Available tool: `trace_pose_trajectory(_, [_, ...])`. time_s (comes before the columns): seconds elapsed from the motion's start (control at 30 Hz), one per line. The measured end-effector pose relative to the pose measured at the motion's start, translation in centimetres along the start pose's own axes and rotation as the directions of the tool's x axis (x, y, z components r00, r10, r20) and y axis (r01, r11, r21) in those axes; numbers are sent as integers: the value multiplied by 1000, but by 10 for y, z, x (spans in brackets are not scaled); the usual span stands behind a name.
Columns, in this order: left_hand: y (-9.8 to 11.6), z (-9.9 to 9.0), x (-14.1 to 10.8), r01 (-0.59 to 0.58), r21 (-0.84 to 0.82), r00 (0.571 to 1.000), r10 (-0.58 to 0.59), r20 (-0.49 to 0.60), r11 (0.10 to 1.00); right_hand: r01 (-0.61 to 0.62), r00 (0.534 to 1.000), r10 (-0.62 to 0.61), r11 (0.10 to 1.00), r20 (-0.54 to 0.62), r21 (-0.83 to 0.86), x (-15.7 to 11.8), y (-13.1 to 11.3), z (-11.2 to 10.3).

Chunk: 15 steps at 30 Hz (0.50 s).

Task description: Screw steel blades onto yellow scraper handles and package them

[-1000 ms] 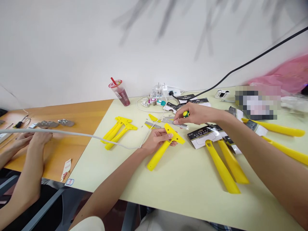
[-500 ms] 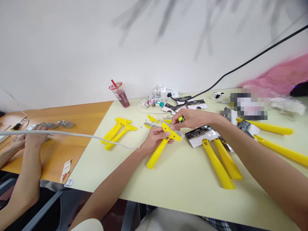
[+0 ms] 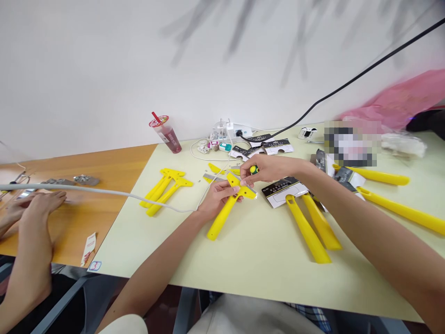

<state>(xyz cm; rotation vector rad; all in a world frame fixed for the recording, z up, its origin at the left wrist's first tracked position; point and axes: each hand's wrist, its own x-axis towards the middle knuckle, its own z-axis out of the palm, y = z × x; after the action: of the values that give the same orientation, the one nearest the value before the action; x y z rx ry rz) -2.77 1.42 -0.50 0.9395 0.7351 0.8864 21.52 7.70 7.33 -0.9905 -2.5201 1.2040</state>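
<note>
Running along the foot of a white wall (image 3: 104,69), a pale counter (image 3: 243,273) meets a wood-toned counter (image 3: 114,185) on the left, where a co-worker's hand (image 3: 45,202) rests. Streaky shadows (image 3: 239,28) cross the wall's top. Above the pale counter, the left hand (image 3: 216,197) grasps a yellow scraper (image 3: 224,215) near its head, the handle slanting toward the person. The right hand (image 3: 260,168) pinches a grey blade (image 3: 251,188) at that head, a yellow-and-green handle (image 3: 255,170) tucked in its curl. Left of these lie more yellow scrapers (image 3: 170,190); to the right, yellow handles (image 3: 308,227) stick out from printed cards (image 3: 285,191). By the wall stand a drink cup (image 3: 169,138) and a power strip (image 3: 246,132), with a black cable (image 3: 314,104) rising rightward past pink plastic (image 3: 392,104).
</note>
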Motion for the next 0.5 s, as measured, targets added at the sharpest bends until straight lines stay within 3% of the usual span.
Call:
trace_pose_trajectory(0.33, [1, 3, 1, 45, 45, 999, -46, 14, 998, 30, 994, -26, 999, 106, -36, -2, -8, 0])
trace_pose_trajectory(0.43, [9, -3, 2, 10, -28, 999, -11, -46, 1000, -18, 1000, 17, 996, -7, -84, -3, -11, -2])
trace_pose_trajectory(0.5, [20, -9, 3, -38, -135, 989, 18, -144, 990, -66, 993, 55, 992, -106, -108, -2, -11, -2])
